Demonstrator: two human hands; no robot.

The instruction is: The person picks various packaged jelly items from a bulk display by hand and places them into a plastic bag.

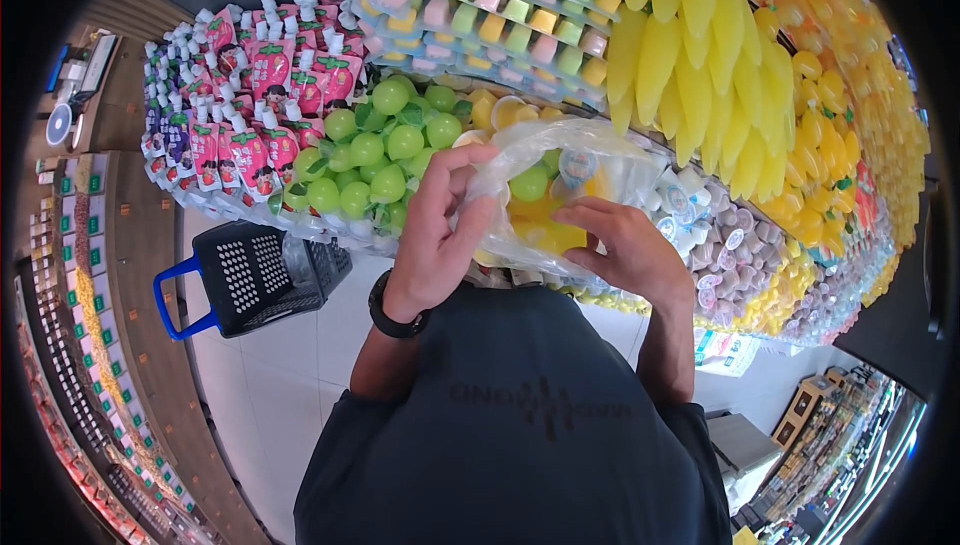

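Note:
My left hand (pixel 442 234), with a black band on its wrist, grips the left side of a clear plastic bag (pixel 570 132) between thumb and fingers. The bag's mouth gapes towards me. Inside or through it show a round green item (pixel 529 183), a lidded cup (pixel 578 167) and yellow pieces (pixel 544 222). My right hand (pixel 622 245) is at the bag's right front, fingers bent over the yellow pieces; whether it grips one, I cannot tell. Round green packs (pixel 367 149) lie just left of the bag, and small jelly cups (pixel 679 196) to its right.
Pink spouted pouches (pixel 259 69) fill the display's left end. Trays of pastel cubes (pixel 517 9) and long yellow packs (pixel 697 65) rise behind. A dark shopping basket (pixel 262 275) with a blue handle stands at the left. A white printed bag (pixel 724 352) is low at the right.

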